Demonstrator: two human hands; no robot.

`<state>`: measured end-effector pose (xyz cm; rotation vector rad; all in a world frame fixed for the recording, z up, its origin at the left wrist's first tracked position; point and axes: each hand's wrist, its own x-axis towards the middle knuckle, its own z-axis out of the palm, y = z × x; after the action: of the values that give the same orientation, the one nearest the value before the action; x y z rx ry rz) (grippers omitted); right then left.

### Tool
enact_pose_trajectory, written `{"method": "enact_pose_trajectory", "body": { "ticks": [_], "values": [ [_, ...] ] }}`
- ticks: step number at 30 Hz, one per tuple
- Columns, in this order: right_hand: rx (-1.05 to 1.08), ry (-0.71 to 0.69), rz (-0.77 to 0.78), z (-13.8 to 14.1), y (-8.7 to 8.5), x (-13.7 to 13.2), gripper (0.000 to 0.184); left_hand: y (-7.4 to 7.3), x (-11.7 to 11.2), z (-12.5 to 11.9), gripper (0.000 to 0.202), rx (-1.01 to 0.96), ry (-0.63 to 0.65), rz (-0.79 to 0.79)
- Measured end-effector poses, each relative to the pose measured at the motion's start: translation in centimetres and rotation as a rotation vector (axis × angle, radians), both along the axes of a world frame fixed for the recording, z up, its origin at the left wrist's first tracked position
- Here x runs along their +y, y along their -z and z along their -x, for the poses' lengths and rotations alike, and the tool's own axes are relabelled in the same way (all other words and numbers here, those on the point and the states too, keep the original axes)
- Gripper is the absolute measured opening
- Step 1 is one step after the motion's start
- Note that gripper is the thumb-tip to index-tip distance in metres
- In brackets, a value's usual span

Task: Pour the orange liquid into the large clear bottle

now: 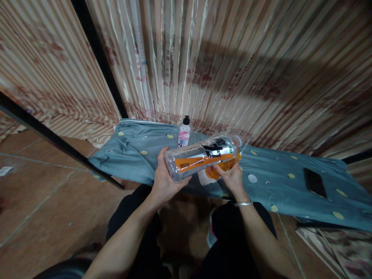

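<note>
My left hand [163, 179] grips the bottom end of a clear plastic bottle [200, 157] with an orange and black label, held on its side above my lap. My right hand [231, 177] is under the bottle's neck end, its fingers on an orange piece [213, 172] and a pale scrap [205, 177] just below the bottle. A silver bracelet [243, 203] circles my right wrist. The bottle hovers over the near edge of a blue-grey cloth-covered surface [279, 182].
A small bottle [184, 133] with a black cap and pink label stands on the cloth at the back. A black phone [315, 183] lies on the cloth at right. A white round cap [252, 178] rests nearby. Striped curtain [232, 66] hangs behind; tiled floor [43, 201] at left.
</note>
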<state>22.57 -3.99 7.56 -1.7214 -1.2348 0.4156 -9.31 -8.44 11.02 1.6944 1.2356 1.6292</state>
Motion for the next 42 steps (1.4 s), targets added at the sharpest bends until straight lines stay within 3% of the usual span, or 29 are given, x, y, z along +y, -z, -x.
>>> {"method": "enact_pose_trajectory", "body": {
  "ticks": [20,31,42],
  "values": [
    [0.002,-0.004,-0.004,-0.3,0.6,0.0,0.141,-0.3,0.0,-0.1,0.126,-0.012,0.01,0.032],
    [-0.022,-0.016,-0.034,-0.8,1.4,0.1,0.131,-0.4,-0.2,0.2,0.125,-0.052,0.014,0.053],
    [-0.007,0.001,-0.019,-0.5,1.3,0.2,0.139,-0.2,-0.1,0.1,0.127,-0.063,0.015,0.047]
  ]
}}
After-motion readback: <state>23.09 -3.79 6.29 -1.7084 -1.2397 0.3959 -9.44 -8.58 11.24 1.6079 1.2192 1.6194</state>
